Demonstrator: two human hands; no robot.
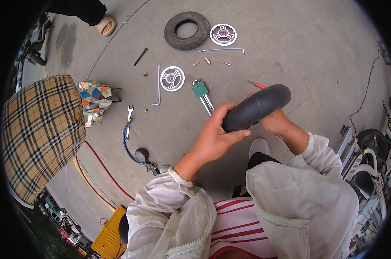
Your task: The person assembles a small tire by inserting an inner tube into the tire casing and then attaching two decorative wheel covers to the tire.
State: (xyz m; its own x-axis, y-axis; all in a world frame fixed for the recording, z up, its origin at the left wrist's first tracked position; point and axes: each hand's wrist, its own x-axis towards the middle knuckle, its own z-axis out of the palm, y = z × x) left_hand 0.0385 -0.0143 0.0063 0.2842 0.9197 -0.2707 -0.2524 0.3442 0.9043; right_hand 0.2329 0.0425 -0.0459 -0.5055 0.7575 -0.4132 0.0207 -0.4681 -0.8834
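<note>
A smooth black inner tube (pixel 259 106), plump and seen nearly edge-on, is held up above the floor between my hands. My left hand (pixel 217 134) wraps its near left end, thumb along the underside. On the far right side my right hand (pixel 275 122) grips it, most of its fingers hidden behind the rubber. Just beyond the tube lies a red-handled screwdriver (pixel 259 85), partly covered. A green holder of hex keys (pixel 200 90) rests on the floor near my left hand. Farther off are a worn tyre (pixel 196 45) and two silver wheel rims (pixel 172 79).
Bent rods, bolts and a brass sleeve (pixel 207 61) are scattered around the rims. To the left lie a wrench (pixel 130 113), a gauge (pixel 141 155) with hose, and a plaid-covered seat (pixel 44 134). Scooter parts (pixel 372 172) line the right. Another person's sandalled foot (pixel 106 26) stands far left.
</note>
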